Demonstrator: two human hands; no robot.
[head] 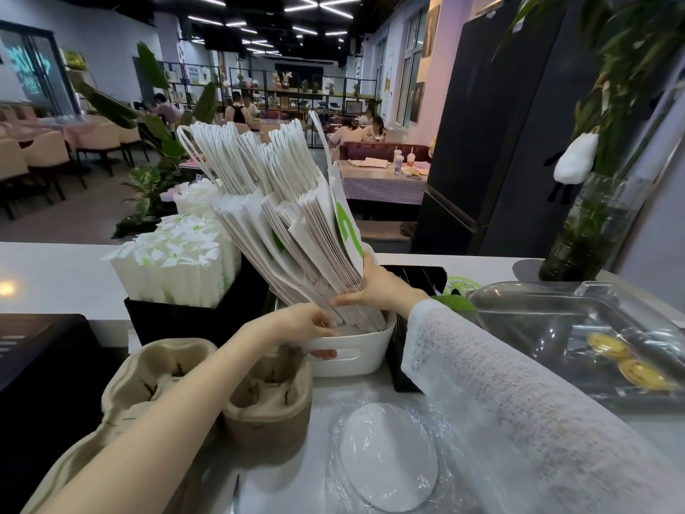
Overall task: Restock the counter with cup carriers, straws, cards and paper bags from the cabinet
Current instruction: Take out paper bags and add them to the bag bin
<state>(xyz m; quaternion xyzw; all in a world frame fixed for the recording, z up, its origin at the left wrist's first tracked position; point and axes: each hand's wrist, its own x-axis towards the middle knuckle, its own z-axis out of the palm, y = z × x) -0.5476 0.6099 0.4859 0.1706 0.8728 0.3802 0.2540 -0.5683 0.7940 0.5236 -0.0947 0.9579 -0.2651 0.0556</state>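
While I watch, left of the white plastic basket (365,359) stand paper-wrapped straws (174,265) and brown pulp cup carriers (267,395); left hand (307,322) grips the basket's rim, right hand (378,287) clasps the leaning white paper bags (296,224) standing inside it.

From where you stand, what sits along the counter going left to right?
Black box of wrapped straws → white basket of paper bags, with the left hand and right hand on it → stack of green cards → clear plastic tray → glass vase of bamboo.
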